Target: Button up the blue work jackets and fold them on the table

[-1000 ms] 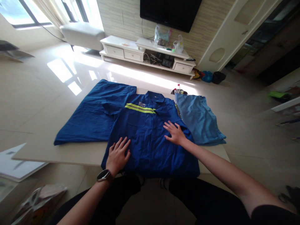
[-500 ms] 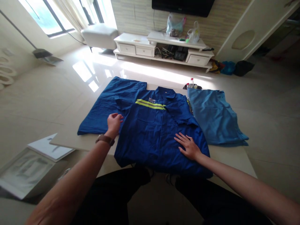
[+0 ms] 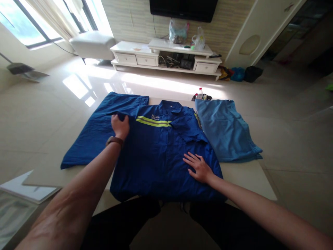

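A dark blue work jacket (image 3: 145, 159) lies front up over the table, with a yellow and grey reflective stripe across one side of its chest and its collar at the far end. My left hand (image 3: 120, 126), with a brown watch on the wrist, is closed on the jacket's left-side sleeve, its fingertips partly hidden. Flat on the lower right of the jacket front rests my right hand (image 3: 199, 167), fingers spread. To the left is another folded blue garment (image 3: 88, 135); to the right, a lighter blue garment (image 3: 223, 128).
The pale table (image 3: 244, 177) shows around the clothes. Bottles (image 3: 200, 93) stand just beyond its far edge. Farther off are a white TV cabinet (image 3: 127, 59) and a grey stool (image 3: 92, 43). A white box-like object (image 3: 15, 208) sits at the lower left.
My left hand has moved forward from beside the jacket and closed on its sleeve, which is now drawn out to the left. My right hand stays flat on the jacket. The view has shifted.
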Demonstrator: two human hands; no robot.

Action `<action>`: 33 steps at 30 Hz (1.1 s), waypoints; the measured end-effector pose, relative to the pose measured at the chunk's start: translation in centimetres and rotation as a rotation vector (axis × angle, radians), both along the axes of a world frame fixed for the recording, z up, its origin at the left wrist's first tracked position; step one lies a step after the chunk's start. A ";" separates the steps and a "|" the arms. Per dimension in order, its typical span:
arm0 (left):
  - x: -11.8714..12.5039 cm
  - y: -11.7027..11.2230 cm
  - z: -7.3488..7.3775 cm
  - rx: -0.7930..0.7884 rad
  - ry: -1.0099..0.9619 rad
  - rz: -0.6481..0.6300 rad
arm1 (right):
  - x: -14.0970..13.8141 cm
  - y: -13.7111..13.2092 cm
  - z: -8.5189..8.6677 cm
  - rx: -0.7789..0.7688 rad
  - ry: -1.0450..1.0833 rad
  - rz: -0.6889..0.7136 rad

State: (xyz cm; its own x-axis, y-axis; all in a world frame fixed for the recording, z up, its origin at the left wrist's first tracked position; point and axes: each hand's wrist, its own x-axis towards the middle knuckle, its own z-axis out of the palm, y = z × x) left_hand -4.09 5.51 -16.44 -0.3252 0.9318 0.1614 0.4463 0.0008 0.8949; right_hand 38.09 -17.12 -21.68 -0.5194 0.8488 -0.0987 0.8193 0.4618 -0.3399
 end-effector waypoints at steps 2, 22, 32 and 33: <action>2.0 -1.6 -0.6 0.051 0.439 -0.267 | 0.0 0.0 -0.1 0.004 0.001 0.001; 7.8 -2.2 -2.6 -0.107 0.886 -0.661 | 0.0 0.1 0.0 0.001 -0.019 -0.001; 5.4 -1.3 -4.3 -0.151 0.999 -0.908 | 0.1 0.1 0.0 -0.008 0.000 -0.006; 5.2 -1.5 -4.2 -0.134 0.994 -0.936 | 0.1 0.1 0.0 -0.009 -0.001 -0.006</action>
State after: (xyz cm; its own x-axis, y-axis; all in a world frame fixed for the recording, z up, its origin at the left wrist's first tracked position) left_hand 1.10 3.99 -20.63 0.6269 0.7640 -0.1528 0.7754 -0.5928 0.2174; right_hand 38.17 -17.00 -21.72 -0.5142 0.8510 -0.1066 0.8225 0.4540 -0.3427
